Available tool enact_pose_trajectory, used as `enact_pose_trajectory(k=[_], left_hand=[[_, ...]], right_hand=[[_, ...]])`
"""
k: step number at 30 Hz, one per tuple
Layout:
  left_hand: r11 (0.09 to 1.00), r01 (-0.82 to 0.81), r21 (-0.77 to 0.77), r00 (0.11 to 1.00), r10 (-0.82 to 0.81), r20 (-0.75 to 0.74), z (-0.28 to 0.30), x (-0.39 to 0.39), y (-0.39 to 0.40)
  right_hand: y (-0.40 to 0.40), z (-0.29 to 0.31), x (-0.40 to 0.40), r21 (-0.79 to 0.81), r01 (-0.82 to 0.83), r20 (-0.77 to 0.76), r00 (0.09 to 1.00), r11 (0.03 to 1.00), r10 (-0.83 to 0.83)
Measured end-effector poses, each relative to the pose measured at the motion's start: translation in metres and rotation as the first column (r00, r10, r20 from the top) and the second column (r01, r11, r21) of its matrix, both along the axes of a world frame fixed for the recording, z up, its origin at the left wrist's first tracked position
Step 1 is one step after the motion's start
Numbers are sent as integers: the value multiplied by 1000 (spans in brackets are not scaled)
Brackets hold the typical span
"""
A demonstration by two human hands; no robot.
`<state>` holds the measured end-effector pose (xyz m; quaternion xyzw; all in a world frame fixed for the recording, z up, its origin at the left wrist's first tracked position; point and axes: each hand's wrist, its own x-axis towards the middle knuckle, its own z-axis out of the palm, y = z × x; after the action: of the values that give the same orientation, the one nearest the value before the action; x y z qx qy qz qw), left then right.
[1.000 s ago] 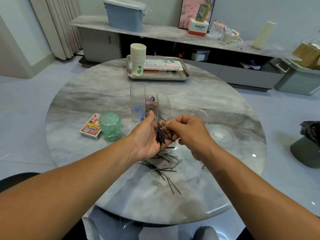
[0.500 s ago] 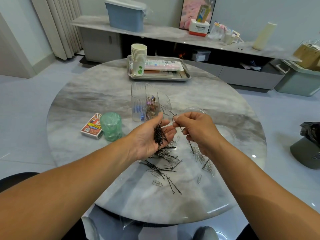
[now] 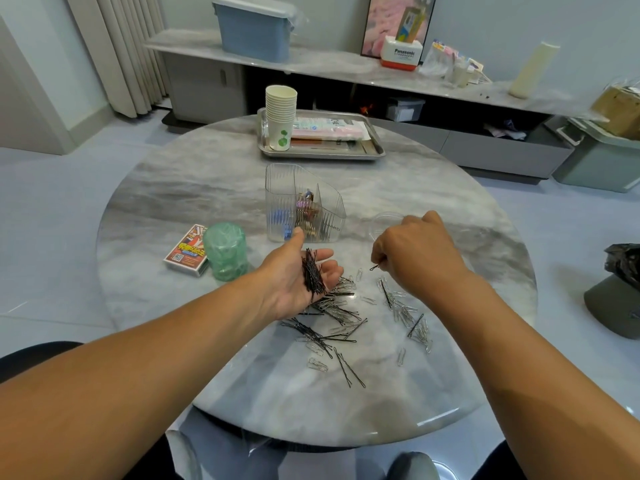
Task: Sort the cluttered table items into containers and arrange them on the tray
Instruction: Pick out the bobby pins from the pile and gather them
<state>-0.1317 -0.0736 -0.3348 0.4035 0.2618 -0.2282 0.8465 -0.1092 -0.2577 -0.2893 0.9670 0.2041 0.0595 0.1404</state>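
Observation:
My left hand lies palm up over the table with a bundle of black hairpins resting in it. To its right, my right hand pinches one black hairpin just above the table. Below both hands, loose hairpins and silver paper clips are scattered on the marble. A clear ribbed divided organizer stands behind my left hand with small items inside. The steel tray sits at the far edge.
On the tray are a stack of paper cups and flat packets. A green roll and a card box sit at the left. A clear round dish lies behind my right hand. The round table's edge is near me.
My right hand has moved away from my left palm, rightward and down toward the scattered pile, and now pinches a single hairpin. My left hand has opened flatter with the bundle on it.

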Motion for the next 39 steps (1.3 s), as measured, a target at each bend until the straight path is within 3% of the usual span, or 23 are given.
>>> enact_pose_trajectory(k=[2, 3, 5, 7, 12, 16, 20, 27, 31, 33, 36, 39], left_hand=[[1000, 2, -15, 1000, -2, 5, 1, -1, -1], [1000, 6, -19, 1000, -6, 8, 1, -1, -1], [999, 8, -44, 1000, -8, 12, 2, -1, -2], [995, 10, -101, 1000, -9, 14, 4, -2, -4], [990, 72, -119, 997, -67, 43, 9, -2, -4], [995, 4, -97, 1000, -2, 18, 12, 3, 1], [993, 14, -114, 1000, -12, 23, 15, 8, 7], [992, 89, -91, 995, -85, 47, 14, 8, 0], [991, 68, -111, 996, -60, 71, 15, 10, -1], [989, 30, -144, 998, -22, 60, 20, 14, -1], [984, -27, -174, 998, 35, 46, 37, 28, 1], [986, -37, -162, 998, 43, 36, 56, 47, 0]], right_hand=[[1, 2, 1, 132, 24, 14, 1000, 991, -26], [3, 1, 0, 276, 57, 5, 998, 959, -61], [13, -1, -3, 593, 149, -75, 989, 791, -131], [28, -8, -12, 735, 183, -121, 983, 653, -140], [49, -28, -33, 771, 140, -202, 979, 621, 29], [41, -23, -31, 869, 54, -189, 955, 492, 230], [32, -24, -29, 860, -34, -181, 912, 509, 368], [32, -34, -28, 859, -177, -37, 914, 480, 405], [32, -32, -26, 903, -79, -99, 919, 423, 382], [34, -27, -26, 951, 26, -136, 930, 307, 341], [38, -16, -19, 985, 172, -174, 959, 27, 224], [34, -9, 2, 908, 376, -353, 924, -185, 145]])
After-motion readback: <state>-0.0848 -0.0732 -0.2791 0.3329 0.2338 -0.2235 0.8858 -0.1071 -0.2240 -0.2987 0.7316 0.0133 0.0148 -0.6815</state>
